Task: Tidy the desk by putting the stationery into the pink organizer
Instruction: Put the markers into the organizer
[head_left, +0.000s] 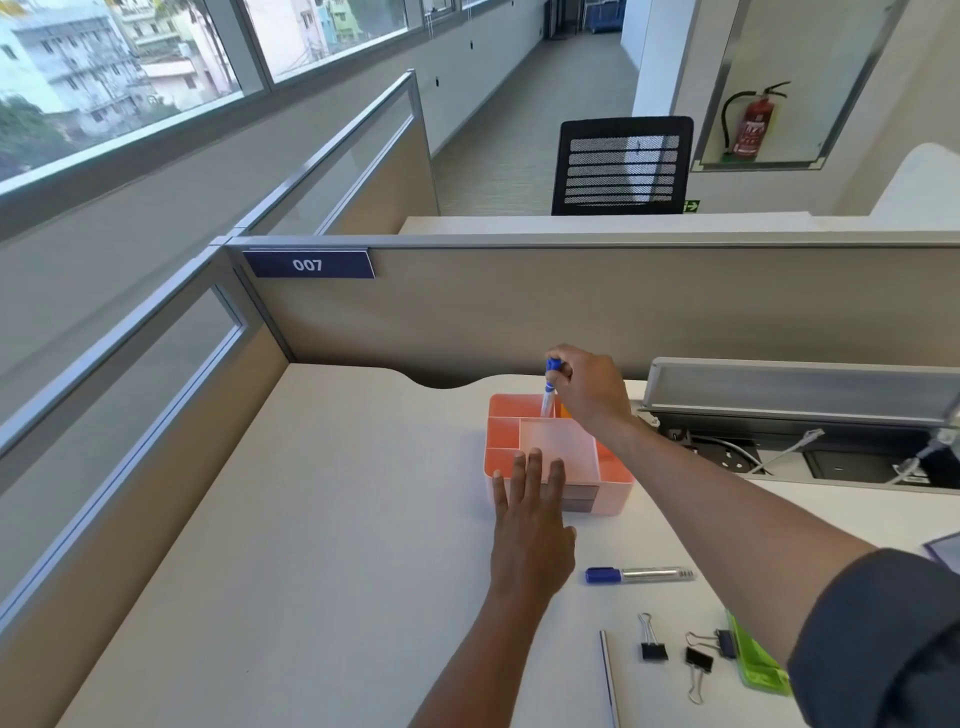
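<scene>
Holding a blue-capped marker (549, 387) upright, the right hand (589, 387) has its fingers (563, 371) pinched around the upper barrel, the lower end dipping into a rear compartment of the pink organizer (550, 454). The organizer sits toward the far edge of the table (311, 545), near the curved cut-out in that edge and just beside the open cable tray (800, 441) on its right. The left hand (532, 525) lies flat with fingers (532, 470) spread and released, the tips resting on the organizer's near rim, gripping nothing.

Toward the near right corner, a second blue marker (639, 574) lies flat, well apart from the organizer. Closer to the near edge lie three binder clips (653, 644), a thin pencil-like stick (609, 675) running off the near edge, and a green case (756, 662) partly hidden under the right forearm's sleeve (883, 639).

The whole left half of the table is bare up to the partition (571, 306) at the far and left edges.
</scene>
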